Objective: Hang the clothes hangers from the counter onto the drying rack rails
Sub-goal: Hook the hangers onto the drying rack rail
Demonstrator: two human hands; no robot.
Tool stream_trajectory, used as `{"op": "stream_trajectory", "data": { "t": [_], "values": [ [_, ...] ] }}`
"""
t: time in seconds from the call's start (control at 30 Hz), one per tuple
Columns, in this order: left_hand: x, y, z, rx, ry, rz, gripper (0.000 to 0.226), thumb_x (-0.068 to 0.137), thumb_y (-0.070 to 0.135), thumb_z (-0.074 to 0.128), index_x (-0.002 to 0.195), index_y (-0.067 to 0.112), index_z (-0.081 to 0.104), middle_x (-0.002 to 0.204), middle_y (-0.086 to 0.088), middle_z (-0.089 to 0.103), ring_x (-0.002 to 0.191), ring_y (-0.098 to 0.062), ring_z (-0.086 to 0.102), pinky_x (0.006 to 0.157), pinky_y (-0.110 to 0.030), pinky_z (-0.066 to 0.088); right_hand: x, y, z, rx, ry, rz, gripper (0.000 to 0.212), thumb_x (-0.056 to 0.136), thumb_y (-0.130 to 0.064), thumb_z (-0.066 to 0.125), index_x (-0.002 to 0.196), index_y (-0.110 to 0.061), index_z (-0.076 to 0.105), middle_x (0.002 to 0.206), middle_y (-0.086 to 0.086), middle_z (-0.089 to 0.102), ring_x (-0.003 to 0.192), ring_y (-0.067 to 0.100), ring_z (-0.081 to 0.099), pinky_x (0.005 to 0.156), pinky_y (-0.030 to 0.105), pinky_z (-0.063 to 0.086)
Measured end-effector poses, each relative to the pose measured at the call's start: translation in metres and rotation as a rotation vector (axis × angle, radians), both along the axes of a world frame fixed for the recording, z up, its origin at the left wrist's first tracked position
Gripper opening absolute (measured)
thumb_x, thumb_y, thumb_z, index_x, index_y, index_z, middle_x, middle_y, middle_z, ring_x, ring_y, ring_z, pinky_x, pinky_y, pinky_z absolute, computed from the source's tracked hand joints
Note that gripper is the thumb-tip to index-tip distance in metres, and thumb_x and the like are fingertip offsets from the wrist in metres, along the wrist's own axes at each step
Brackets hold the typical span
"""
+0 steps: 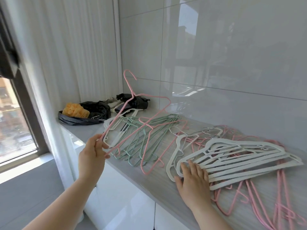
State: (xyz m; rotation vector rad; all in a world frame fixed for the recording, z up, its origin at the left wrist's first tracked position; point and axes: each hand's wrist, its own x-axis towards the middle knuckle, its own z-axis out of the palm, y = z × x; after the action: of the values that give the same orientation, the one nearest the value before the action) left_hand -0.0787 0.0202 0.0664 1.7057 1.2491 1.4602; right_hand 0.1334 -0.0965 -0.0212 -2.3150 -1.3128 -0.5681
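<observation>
Our left hand point(93, 152) pinches a raised thin pink wire hanger point(137, 129); our right hand point(193, 179) lies flat on stacked white plastic hangers point(245, 156), which half-bury pink hangers point(280, 209) cut off at right.

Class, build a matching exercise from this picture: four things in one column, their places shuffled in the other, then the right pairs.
Things
1 raised pink hanger
2 green hangers
3 white hangers
4 black bag

Places
A under the right hand
B pinched by the left hand
C far end of the counter, near the window
D lying mid-counter, touched by neither hand

Pairs: 1-B, 2-D, 3-A, 4-C
</observation>
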Motion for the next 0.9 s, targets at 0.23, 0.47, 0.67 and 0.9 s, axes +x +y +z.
{"op": "stream_trajectory", "data": {
  "t": [0.23, 0.47, 0.67, 0.9],
  "values": [
    [-0.033, -0.030, 0.004, 0.036, -0.070, -0.003, 0.026, 0.096, 0.005, 0.033, 0.093, 0.024, 0.051, 0.070, 0.004, 0.058, 0.041, -0.001, 0.056, 0.057, -0.023, 0.047, -0.015, 0.004, 0.018, 0.237, 0.032, 0.284, 0.035, 0.075, -0.035, 0.040, 0.107, -0.020, 0.046, 0.105, 0.011, 0.067, 0.099, 0.028, 0.058, 0.090, 0.039, 0.032],
    [-0.098, -0.076, 0.007, 0.076, -0.085, 0.113, 0.040, 0.094, 0.000, 0.037, 0.082, 0.035, 0.051, 0.059, 0.004, 0.058, 0.038, -0.001, 0.054, 0.040, -0.009, 0.039, -0.067, 0.039, 0.097, 0.213, 0.130, 0.541, 0.049, 0.081, -0.029, 0.047, 0.118, -0.001, 0.058, 0.124, 0.022, 0.057, 0.114, 0.038, 0.056, 0.093, 0.049, 0.043],
    [-0.155, -0.131, 0.024, 0.122, 0.000, 0.114, 0.073, 0.092, -0.004, 0.040, 0.068, 0.063, 0.058, 0.057, 0.009, 0.063, 0.039, -0.006, 0.055, 0.041, -0.008, 0.039, -0.118, 0.044, 0.165, 0.218, 0.062, 0.699, 0.057, 0.087, -0.009, 0.059, 0.139, -0.002, 0.037, 0.146, 0.021, 0.031, 0.133, 0.036, 0.032, 0.108, 0.043, 0.025],
    [-0.222, -0.195, 0.042, 0.266, 0.089, 0.152, 0.028, 0.073, 0.040, 0.043, 0.076, 0.064, 0.058, 0.047, 0.018, 0.054, 0.038, -0.003, 0.052, 0.046, -0.018, 0.047, -0.183, 0.026, 0.206, 0.046, -0.038, 0.771, 0.022, 0.098, -0.013, 0.036, 0.097, -0.019, 0.057, 0.105, 0.010, 0.064, 0.097, 0.029, 0.057, 0.072, 0.033, 0.037]
  ]
}}
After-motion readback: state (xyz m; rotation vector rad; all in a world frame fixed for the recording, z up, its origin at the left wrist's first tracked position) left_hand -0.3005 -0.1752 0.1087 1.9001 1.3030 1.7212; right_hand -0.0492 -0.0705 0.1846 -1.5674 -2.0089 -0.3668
